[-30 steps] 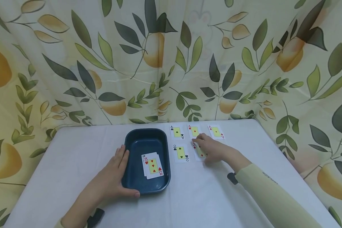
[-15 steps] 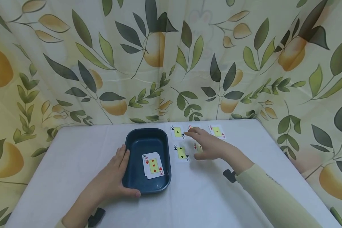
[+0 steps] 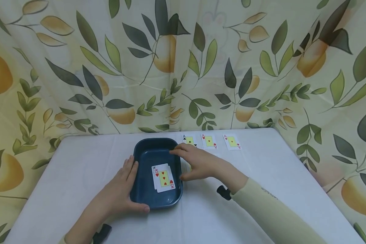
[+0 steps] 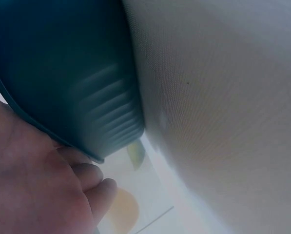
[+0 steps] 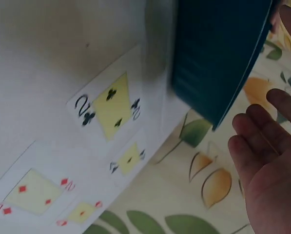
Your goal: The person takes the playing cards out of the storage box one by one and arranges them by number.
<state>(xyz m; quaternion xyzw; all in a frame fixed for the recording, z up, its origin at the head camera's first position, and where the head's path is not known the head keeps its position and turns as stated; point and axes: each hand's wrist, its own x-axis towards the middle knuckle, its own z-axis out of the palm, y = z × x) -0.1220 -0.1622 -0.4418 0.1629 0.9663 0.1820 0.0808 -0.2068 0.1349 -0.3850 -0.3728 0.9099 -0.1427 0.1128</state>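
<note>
A dark blue rectangular tray (image 3: 144,157) stands mid-table, with a three of hearts (image 3: 164,178) lying over another playing card inside. Along its left rim rests my left hand (image 3: 119,186), fingers straight, thumb at the near corner. My right hand (image 3: 199,162), fingers spread and holding nothing, is over the tray's right rim. It hides much of the second row of cards from the head view. In the right wrist view, the two of clubs (image 5: 111,105) and two of diamonds (image 5: 35,192) lie face up on the cloth.
At the table's far edge lie the ace of clubs (image 3: 188,139), ace of hearts (image 3: 208,141) and ace of diamonds (image 3: 231,142) in a row. A white cloth (image 3: 88,159) covers the table. Behind it hangs a curtain (image 3: 186,67) printed with leaves and fruit.
My right hand has moved left from the two of diamonds, past the two of clubs, to the tray's right rim. The left hand and tray have stayed put.
</note>
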